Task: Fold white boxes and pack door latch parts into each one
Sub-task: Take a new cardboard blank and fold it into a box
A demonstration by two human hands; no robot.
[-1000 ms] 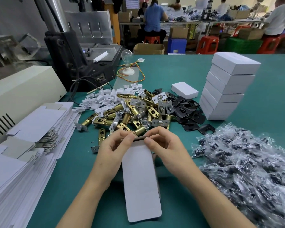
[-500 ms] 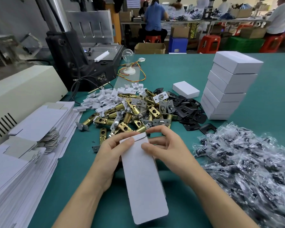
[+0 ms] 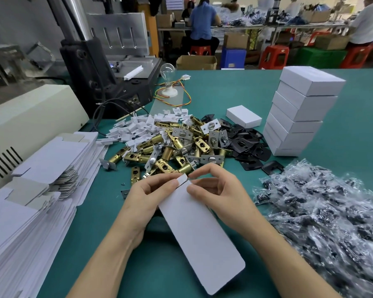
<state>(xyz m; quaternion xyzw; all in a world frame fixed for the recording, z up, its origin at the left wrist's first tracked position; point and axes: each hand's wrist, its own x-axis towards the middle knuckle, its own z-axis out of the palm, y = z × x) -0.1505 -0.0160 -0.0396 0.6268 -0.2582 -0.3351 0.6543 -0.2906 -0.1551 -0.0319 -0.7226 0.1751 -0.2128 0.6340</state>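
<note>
A: Hands?
B: left hand and right hand both pinch the far flap of the long white cardboard box blank, six o'clock on the green table.
A: Latches?
B: brass cylindrical latch pile at twelve; folded white box stack at two.

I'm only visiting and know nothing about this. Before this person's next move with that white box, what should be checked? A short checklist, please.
1. Grip on the box: the left hand and right hand both pinch the far end of the white box: ok.
2. End flap tucked in: it is bent over under the fingertips, but the closure is hidden: cannot tell.
3. Parts already inside: the interior is not visible: cannot tell.
4. Brass latches close by: piled just beyond the hands: ok.
5. Black plates and clear bags of small dark parts close by: both lie to the right: ok.
</note>
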